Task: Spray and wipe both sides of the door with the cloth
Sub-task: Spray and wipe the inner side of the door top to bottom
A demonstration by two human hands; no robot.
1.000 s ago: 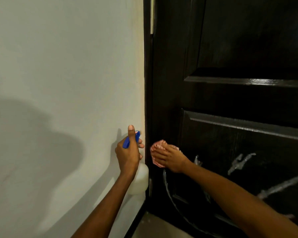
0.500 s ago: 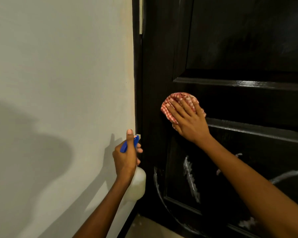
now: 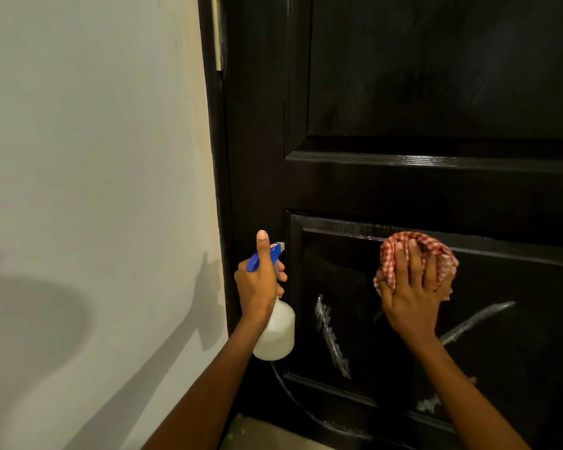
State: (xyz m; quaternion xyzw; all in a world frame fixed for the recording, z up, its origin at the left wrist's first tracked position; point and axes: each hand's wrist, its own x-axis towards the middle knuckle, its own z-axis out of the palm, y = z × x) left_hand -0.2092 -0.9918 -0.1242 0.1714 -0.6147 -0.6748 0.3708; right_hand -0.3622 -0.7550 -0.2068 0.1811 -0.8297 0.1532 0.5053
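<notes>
The left hand [image 3: 257,287] is gripping a spray bottle [image 3: 275,332], fingers curled round its neck, thumb raised. The right hand [image 3: 410,300] is pressing a checked cloth [image 3: 436,251], bunched beneath its spread fingers, against the door [image 3: 403,183], wet streaks just below.

We face a plain pale wall [image 3: 88,157], matte and off-white, which takes up everything left of the dark door frame [image 3: 213,190]. The frame runs as a narrow black strip from the top edge downward, and the wall meets it directly. High on the frame a slim pale strip [image 3: 217,30] shows in the gap. Light comes from behind us: a broad soft shadow [image 3: 36,326] lies low on the wall, well left of the frame, and a sharper slanting one [image 3: 163,362] crosses the wall nearer the frame. Below the frame's foot we see a small patch of pale speckled floor [image 3: 257,433]
</notes>
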